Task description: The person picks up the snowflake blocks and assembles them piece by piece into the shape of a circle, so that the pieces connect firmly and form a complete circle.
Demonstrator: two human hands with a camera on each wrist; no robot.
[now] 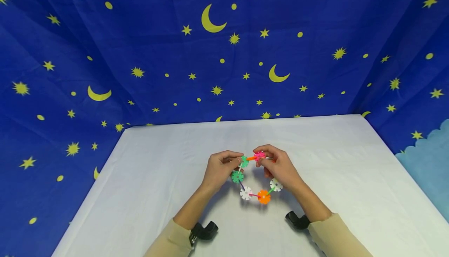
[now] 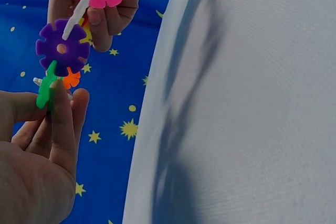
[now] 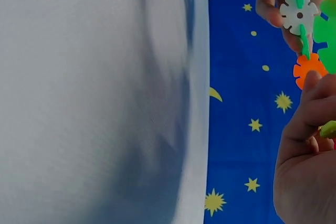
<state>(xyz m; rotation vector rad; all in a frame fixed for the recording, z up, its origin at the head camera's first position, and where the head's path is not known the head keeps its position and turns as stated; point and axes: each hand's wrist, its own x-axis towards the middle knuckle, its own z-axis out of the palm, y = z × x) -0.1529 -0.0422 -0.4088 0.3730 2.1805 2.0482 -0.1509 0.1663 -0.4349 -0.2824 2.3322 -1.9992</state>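
Notched plastic snowflake discs are joined edge to edge in a curved chain between my hands. In the head view my left hand (image 1: 220,170) pinches a green disc (image 1: 244,161) at the upper left. A pink disc (image 1: 259,156) is pinched by my right hand (image 1: 280,168). Below hang another green disc (image 1: 237,177), a white disc (image 1: 246,193), an orange disc (image 1: 264,197) and a second white disc (image 1: 276,185) beside the right wrist. A purple disc (image 2: 52,51) appears in the left wrist view, above the left fingertips. The right wrist view crops the right hand (image 3: 310,161).
A white cloth covers the table (image 1: 140,194). Behind and beside it hangs a blue curtain (image 1: 245,54) with yellow moons and stars. Black curved devices (image 1: 207,231) sit at both wrists. A light blue scalloped shape (image 1: 428,163) is at the right edge.
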